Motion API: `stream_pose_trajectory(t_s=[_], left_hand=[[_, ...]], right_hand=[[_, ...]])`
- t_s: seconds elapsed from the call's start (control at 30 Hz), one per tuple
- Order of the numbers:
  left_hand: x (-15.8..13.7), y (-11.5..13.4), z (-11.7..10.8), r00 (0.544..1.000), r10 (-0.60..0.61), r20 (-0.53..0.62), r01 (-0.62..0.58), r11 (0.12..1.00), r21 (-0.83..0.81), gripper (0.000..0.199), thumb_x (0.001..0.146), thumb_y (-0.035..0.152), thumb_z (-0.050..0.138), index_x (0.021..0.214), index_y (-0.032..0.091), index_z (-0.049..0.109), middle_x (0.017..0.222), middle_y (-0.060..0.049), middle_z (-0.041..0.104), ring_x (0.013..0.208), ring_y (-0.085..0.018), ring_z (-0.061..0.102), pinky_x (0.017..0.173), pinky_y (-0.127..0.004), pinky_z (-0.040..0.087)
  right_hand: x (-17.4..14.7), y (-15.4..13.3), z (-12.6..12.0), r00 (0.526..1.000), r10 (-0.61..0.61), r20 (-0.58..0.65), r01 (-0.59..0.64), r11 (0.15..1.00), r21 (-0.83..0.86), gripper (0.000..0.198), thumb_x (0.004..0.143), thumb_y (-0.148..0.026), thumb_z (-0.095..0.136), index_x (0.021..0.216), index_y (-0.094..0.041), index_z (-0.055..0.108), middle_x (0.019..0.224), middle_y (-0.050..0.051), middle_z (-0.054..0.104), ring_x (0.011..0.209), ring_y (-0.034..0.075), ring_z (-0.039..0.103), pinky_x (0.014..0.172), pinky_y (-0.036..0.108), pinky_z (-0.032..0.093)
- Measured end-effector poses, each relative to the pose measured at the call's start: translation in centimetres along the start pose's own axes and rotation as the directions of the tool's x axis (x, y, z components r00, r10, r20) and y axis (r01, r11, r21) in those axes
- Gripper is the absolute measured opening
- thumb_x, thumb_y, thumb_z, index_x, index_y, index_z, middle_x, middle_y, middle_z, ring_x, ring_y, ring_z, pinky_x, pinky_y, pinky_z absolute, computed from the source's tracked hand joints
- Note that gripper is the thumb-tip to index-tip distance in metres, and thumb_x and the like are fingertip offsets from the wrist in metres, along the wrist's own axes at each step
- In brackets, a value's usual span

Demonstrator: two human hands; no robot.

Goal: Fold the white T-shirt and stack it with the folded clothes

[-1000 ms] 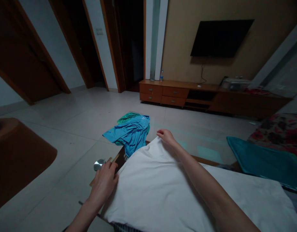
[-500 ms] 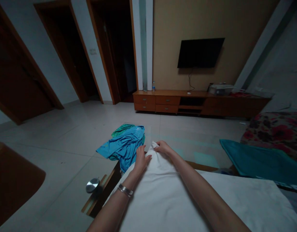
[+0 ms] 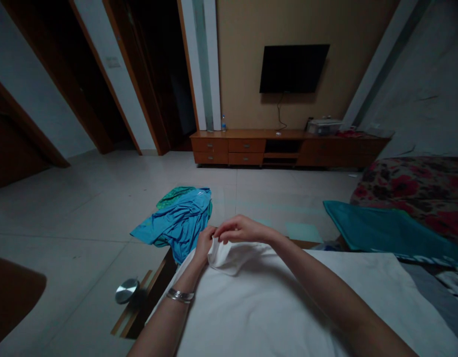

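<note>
A white cloth point(image 3: 251, 297) lies spread in front of me over a low table, with one flap point(image 3: 223, 258) turned up at its far left edge. My left hand point(image 3: 205, 243), with a silver bracelet at the wrist, is closed on the edge of that flap. Over the flap reaches my right hand point(image 3: 241, 229), its fingers loosely bent and apart, the tips close to my left hand. Whether those fingertips touch the cloth is hard to see. Just beyond my left hand, a blue garment point(image 3: 182, 218) is heaped on a green one point(image 3: 172, 197).
The wooden table edge point(image 3: 154, 287) shows at left, with a round metal disc point(image 3: 127, 291) on it. A teal cloth point(image 3: 385, 225) lies at right by a floral-covered seat point(image 3: 415, 186). Across the floor stands a low wooden cabinet point(image 3: 247, 145) under a wall television point(image 3: 294, 68).
My right hand has moved left, bringing the cloth's edge to my left hand. My left hand has closed on it, and the right fingers have loosened. The view has shifted slightly right.
</note>
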State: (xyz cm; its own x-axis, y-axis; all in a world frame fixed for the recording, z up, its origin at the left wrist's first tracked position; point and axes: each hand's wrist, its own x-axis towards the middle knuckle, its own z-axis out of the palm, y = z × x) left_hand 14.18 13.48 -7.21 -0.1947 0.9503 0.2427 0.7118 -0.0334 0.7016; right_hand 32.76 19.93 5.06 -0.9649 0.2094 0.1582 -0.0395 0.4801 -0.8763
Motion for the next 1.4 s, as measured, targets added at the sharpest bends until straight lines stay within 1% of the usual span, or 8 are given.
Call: stream_pose_trajectory(t_s=[0.1,0.2,0.53,0.87,1.03,1.23,1.3,1.4], left_hand=[[-0.2,0.4,-0.1,0.999,0.019,-0.027,-0.02,0.999,-0.027,0.006,0.069,0.016,0.054,0.067,0.016,0.059,0.076,-0.002,0.06,0.077,-0.017,0.057,0.073,-0.027,0.043],[-0.3,0.7,-0.1,1.0,-0.008,-0.027,0.006,0.999,-0.041,0.005,0.066,0.015,0.054,0.065,0.017,0.059,0.072,-0.002,0.059,0.076,-0.017,0.056,0.071,-0.026,0.042],[-0.3,0.5,0.0,1.0,0.0,-0.024,-0.001,0.999,-0.04,0.005,0.066,0.017,0.054,0.065,0.017,0.059,0.072,-0.001,0.058,0.073,-0.015,0.054,0.067,-0.024,0.04],[0.0,0.3,0.4,1.0,-0.005,-0.019,0.004,1.0,-0.021,0.003,0.064,0.017,0.054,0.062,0.018,0.056,0.072,-0.002,0.059,0.077,-0.018,0.055,0.071,-0.026,0.041],[-0.3,0.8,0.4,0.996,-0.062,-0.071,0.058,0.997,-0.056,0.008,0.068,0.021,0.055,0.074,0.018,0.058,0.076,-0.001,0.062,0.075,-0.017,0.056,0.068,-0.025,0.042],[-0.3,0.8,0.2,0.993,-0.07,-0.097,0.067,0.997,-0.035,0.02,0.073,0.017,0.049,0.088,0.017,0.063,0.088,-0.005,0.068,0.083,-0.019,0.061,0.074,-0.027,0.045],[-0.2,0.5,0.2,0.993,-0.059,-0.1,0.058,0.998,-0.017,0.023,0.072,0.014,0.049,0.09,0.017,0.064,0.091,-0.006,0.069,0.087,-0.02,0.062,0.077,-0.028,0.046],[-0.1,0.2,0.4,0.994,-0.043,-0.099,0.044,0.999,0.008,0.024,0.072,0.013,0.048,0.089,0.016,0.065,0.092,-0.007,0.069,0.088,-0.02,0.063,0.078,-0.028,0.046]], right_hand=[[-1.5,1.4,-2.8,0.976,0.119,-0.18,-0.125,0.992,-0.024,0.02,0.077,-0.022,0.061,0.094,-0.015,0.07,0.092,0.004,0.069,0.083,0.013,0.062,0.077,0.024,0.047],[-3.2,3.9,-4.3,0.968,0.246,-0.048,-0.249,0.966,-0.074,0.029,0.066,-0.011,0.063,0.094,-0.015,0.071,0.094,0.004,0.07,0.084,0.014,0.062,0.076,0.024,0.048],[-3.4,5.5,0.8,0.952,0.293,0.089,-0.254,0.919,-0.302,0.061,0.057,-0.014,0.074,0.117,-0.022,0.065,0.096,0.0,0.067,0.078,0.013,0.056,0.068,0.02,0.04],[-6.3,3.0,-1.0,0.977,0.205,-0.065,-0.213,0.879,-0.427,0.007,0.068,-0.016,0.061,0.074,-0.016,0.061,0.07,-0.003,0.054,0.064,0.01,0.045,0.058,0.02,0.031],[-5.6,7.0,-3.3,0.804,0.295,-0.516,-0.433,0.886,-0.167,0.007,0.073,-0.019,0.057,0.078,-0.015,0.059,0.066,-0.003,0.056,0.06,0.009,0.049,0.055,0.019,0.036],[-5.0,9.9,-4.4,0.627,0.359,-0.691,-0.616,0.771,-0.159,0.013,0.07,-0.005,0.054,0.072,-0.015,0.063,0.068,0.002,0.061,0.065,0.012,0.054,0.064,0.023,0.041],[-5.3,8.7,-3.7,0.68,0.301,-0.669,-0.577,0.783,-0.234,0.015,0.071,-0.004,0.056,0.074,-0.015,0.065,0.077,0.004,0.064,0.073,0.013,0.056,0.071,0.024,0.041],[-6.4,5.6,-1.4,0.914,0.143,-0.379,-0.314,0.842,-0.439,0.02,0.075,-0.005,0.056,0.083,-0.017,0.069,0.085,0.004,0.067,0.078,0.013,0.057,0.073,0.023,0.041]])
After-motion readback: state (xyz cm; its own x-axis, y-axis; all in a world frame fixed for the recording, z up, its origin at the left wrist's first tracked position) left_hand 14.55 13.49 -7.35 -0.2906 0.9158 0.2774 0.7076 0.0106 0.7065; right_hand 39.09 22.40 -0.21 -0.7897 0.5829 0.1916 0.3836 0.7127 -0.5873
